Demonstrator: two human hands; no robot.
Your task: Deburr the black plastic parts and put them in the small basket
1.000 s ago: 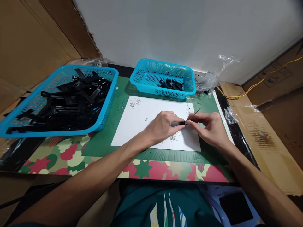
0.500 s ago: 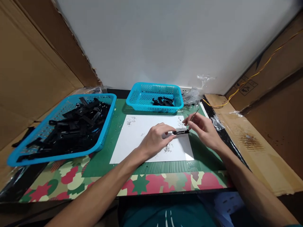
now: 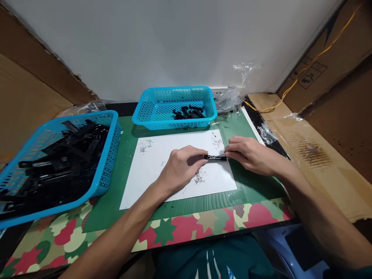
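My left hand [image 3: 186,164] pinches the left end of a narrow black plastic part [image 3: 215,157] between thumb and fingers, just over a white sheet of paper [image 3: 157,170]. My right hand [image 3: 247,154] is closed at the part's right end and grips a thin metal tool [image 3: 222,155], which lies almost flat along the part. The fingers hide most of the tool, so its exact kind does not show. Small dark wire-like pieces [image 3: 199,176] lie in a loose heap below the part. Similar pieces form heaps at the sheet's upper left [image 3: 143,148] and upper right [image 3: 216,142].
A large blue basket [image 3: 106,155] heaped with black plastic parts [image 3: 64,159] stands at the left. Behind the paper, a smaller blue basket [image 3: 174,124] holds several black parts. Clear plastic bags [image 3: 228,101] and a yellow cable [image 3: 266,110] lie at the back right.
My right hand has lowered the tool from upright to nearly flat against the black part and its fingers have closed in. The left hand keeps its hold. The camera view has shifted.
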